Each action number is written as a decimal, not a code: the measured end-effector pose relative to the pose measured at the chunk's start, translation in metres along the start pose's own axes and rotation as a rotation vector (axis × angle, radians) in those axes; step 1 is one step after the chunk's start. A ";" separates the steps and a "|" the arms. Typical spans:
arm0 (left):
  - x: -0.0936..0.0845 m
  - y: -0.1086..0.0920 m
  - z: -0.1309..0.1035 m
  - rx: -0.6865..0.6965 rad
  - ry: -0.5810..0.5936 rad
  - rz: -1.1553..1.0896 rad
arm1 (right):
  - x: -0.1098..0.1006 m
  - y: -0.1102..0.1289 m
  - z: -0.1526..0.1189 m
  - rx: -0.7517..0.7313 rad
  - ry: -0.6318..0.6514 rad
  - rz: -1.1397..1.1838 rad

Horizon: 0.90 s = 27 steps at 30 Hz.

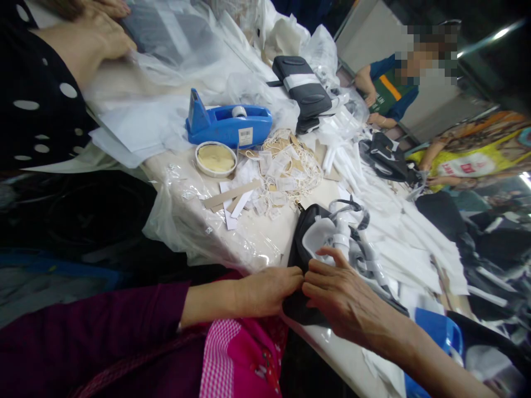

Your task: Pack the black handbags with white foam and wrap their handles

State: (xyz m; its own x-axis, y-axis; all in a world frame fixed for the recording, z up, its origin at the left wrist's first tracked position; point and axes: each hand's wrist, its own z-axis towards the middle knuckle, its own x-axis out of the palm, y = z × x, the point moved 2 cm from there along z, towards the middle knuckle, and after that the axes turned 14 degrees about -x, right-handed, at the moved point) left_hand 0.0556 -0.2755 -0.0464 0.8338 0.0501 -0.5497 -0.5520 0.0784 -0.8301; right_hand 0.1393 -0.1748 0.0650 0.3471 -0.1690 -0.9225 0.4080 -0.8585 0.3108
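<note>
A black bag (305, 312) lies at the table's near edge in front of me. White padding (318, 235) and wrapped straps (359, 254) show at its upper side. My left hand (267, 290) is closed, its fingertips pinched at the bag's near edge. From the other side my right hand (342, 293) meets it, thumb and fingers bent in against the bag and the index finger raised. What lies between the fingertips is too small and hidden to make out.
Beyond the bag are a heap of stringed tags (290, 168), a tub of yellowish paste (215, 158), paper strips (232, 196) and a blue tape dispenser (230, 124). A co-worker's hand (97, 36) rests at upper left. Two people stand across the table near other black bags (388, 157).
</note>
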 end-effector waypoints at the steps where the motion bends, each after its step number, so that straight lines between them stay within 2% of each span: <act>1: 0.005 -0.001 -0.001 -0.027 -0.007 -0.034 | 0.001 0.000 0.000 -0.003 0.002 -0.002; 5: 0.018 0.000 -0.007 -0.028 -0.065 -0.010 | 0.006 0.002 0.001 -0.004 -0.023 0.000; 11: 0.020 0.004 -0.015 0.018 -0.118 0.135 | 0.001 0.007 -0.003 0.035 -0.064 -0.041; 14: 0.020 0.005 -0.016 -0.083 -0.167 0.028 | -0.003 0.009 -0.012 0.061 -0.172 -0.039; 18: 0.015 0.002 -0.012 -0.244 -0.306 -0.172 | 0.004 0.013 -0.030 0.070 -0.345 0.089; 20: 0.011 -0.003 -0.006 -0.270 -0.298 -0.150 | 0.008 0.017 -0.040 0.099 -0.459 0.111; 22: 0.008 -0.009 0.001 -0.327 -0.254 -0.088 | 0.008 0.022 -0.053 0.219 -0.628 0.059; 25: 0.006 -0.014 0.010 -0.436 -0.260 -0.002 | 0.005 0.029 -0.085 0.592 -1.063 -0.138; 27: 0.006 -0.015 0.015 -0.455 -0.296 0.037 | 0.015 0.030 -0.116 0.885 -1.380 -0.193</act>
State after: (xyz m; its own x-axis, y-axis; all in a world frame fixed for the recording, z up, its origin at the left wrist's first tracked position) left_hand 0.0688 -0.2615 -0.0354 0.7421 0.3280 -0.5846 -0.4714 -0.3645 -0.8030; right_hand 0.2543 -0.1468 0.0865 -0.8113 0.1059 -0.5750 -0.3927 -0.8273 0.4017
